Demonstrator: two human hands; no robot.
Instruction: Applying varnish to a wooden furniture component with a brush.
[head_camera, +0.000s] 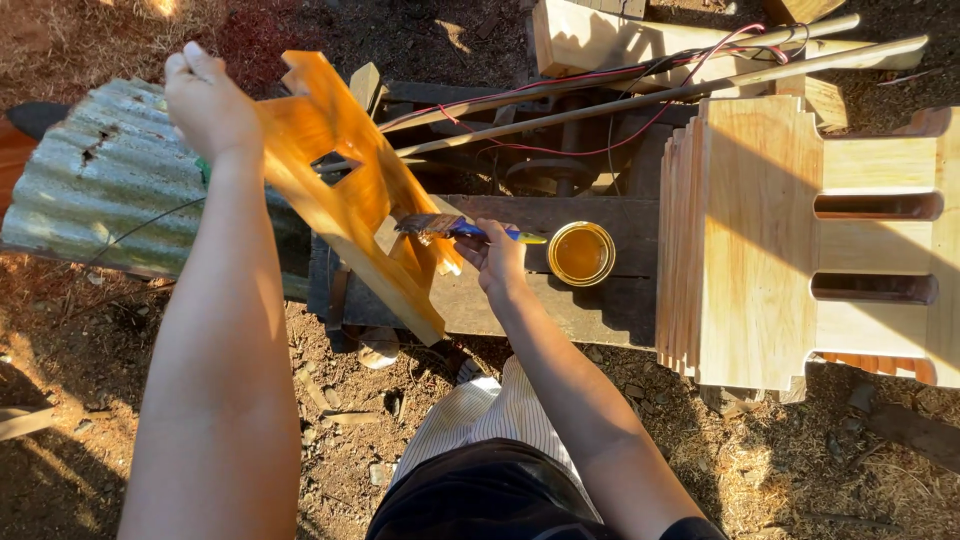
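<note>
My left hand (208, 103) grips the top end of a long cut-out wooden piece (345, 195), glossy orange with varnish, held tilted with its lower end down on a dark plank (600, 300). My right hand (492, 258) holds a paintbrush (445, 228) with a blue handle, its bristles lying against the varnished piece. An open round tin (581, 253) of amber varnish stands on the plank just right of my right hand.
A stack of unvarnished wooden cut-out boards (760, 240) stands at the right. A corrugated metal sheet (110, 180) lies at the left. Long sticks (650, 85) and red wires (560, 150) cross behind the plank. Bare dirt and wood chips cover the ground.
</note>
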